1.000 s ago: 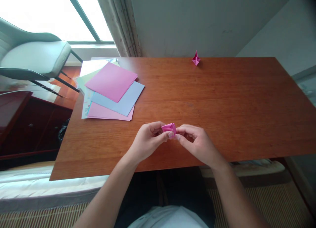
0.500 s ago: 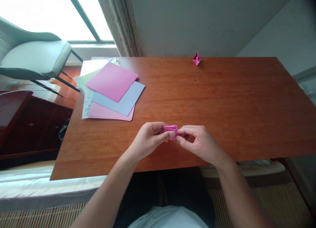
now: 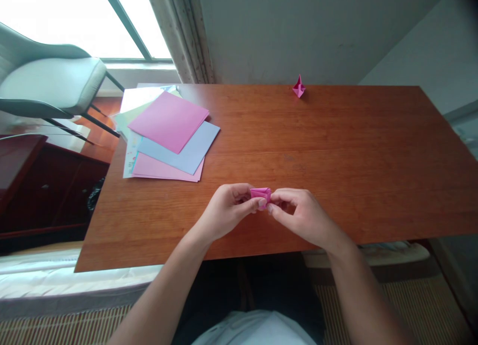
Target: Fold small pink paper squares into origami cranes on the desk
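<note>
A small folded pink paper [image 3: 260, 192] is held up over the near part of the table, between my two hands. My left hand [image 3: 228, 210] pinches it, thumb across the front and fingers behind. My right hand [image 3: 297, 210] has its thumb and forefinger closed at the paper's right edge; the fingertips partly cover that edge. Toward the table's back edge stands a small pink origami piece [image 3: 299, 88] with a pointed top, apart from both hands.
The brown wooden table [image 3: 354, 156] spans the view. At its left lie overlapping sheets: a pink sheet [image 3: 170, 121] on top, a blue sheet [image 3: 201, 141] and a light pink sheet [image 3: 164, 170] below. A pale chair [image 3: 52, 83] stands beyond the left edge, near the window.
Both hands keep hold of the folded paper; it sits slightly further right, and its top fold looks a little wider. The view has shifted slightly.
</note>
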The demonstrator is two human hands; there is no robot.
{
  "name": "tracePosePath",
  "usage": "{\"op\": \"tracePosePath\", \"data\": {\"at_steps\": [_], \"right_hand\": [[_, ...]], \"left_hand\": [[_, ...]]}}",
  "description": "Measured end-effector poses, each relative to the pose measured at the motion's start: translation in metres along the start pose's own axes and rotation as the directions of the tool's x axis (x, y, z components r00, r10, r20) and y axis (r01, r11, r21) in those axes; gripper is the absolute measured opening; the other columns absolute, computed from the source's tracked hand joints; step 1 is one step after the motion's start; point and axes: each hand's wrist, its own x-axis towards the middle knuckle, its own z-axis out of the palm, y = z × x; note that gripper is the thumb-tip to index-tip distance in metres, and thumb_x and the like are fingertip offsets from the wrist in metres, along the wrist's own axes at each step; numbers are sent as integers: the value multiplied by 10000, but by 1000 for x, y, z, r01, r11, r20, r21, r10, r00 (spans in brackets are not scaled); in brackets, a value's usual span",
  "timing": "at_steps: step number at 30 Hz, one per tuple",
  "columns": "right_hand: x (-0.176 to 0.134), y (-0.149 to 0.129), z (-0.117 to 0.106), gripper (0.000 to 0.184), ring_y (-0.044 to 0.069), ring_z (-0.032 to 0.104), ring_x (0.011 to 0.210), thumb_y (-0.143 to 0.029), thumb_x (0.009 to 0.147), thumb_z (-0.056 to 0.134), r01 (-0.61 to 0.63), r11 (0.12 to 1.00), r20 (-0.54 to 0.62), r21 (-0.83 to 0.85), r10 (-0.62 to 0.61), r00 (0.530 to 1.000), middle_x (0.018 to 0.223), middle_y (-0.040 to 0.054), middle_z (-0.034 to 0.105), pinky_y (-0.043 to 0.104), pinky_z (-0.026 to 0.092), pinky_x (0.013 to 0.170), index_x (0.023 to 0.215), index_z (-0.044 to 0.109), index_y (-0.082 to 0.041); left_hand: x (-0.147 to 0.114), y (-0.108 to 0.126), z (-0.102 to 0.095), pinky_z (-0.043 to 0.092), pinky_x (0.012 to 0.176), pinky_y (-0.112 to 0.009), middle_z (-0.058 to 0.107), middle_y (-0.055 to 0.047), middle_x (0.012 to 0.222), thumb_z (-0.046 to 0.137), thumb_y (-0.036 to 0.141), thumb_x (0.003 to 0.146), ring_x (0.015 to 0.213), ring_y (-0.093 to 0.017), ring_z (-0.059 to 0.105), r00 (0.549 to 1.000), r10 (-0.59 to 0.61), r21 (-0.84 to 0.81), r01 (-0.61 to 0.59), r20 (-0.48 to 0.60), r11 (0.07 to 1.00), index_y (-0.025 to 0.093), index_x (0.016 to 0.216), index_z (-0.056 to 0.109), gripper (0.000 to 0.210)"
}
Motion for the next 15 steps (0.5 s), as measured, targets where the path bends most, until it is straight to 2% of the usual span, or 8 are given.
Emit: {"op": "tracePosePath", "data": {"at_steps": [7,11,15], "right_hand": [[3,-1,5,139,123,519,626,-175,848,581,24,995,-51,-93,-29,998,689,-24,602,258,374,578,714,609,-202],[1,-4,6,130,129,533,668,-194,891,558,39,998,-50,-48,-41,998,740,-14,605,258,396,604,776,618,-202],[0,-3,8,133,131,519,676,-219,894,590,54,998,-62,-15,-55,997,739,-14,580,259,396,608,763,592,-200]], "left_hand": [[1,-4,0,523,725,-286,730,-90,856,663,378,899,816,-204,665,1000,-4,43,4,-8,999,120,909,717,264],[1,-3,1,537,749,-299,743,-103,901,697,391,877,833,-209,673,999,8,-33,-10,-33,999,110,949,723,291],[2,-2,1,538,734,-302,733,-91,835,714,435,855,825,-222,677,999,8,-37,-10,-45,999,111,852,700,324]]}}
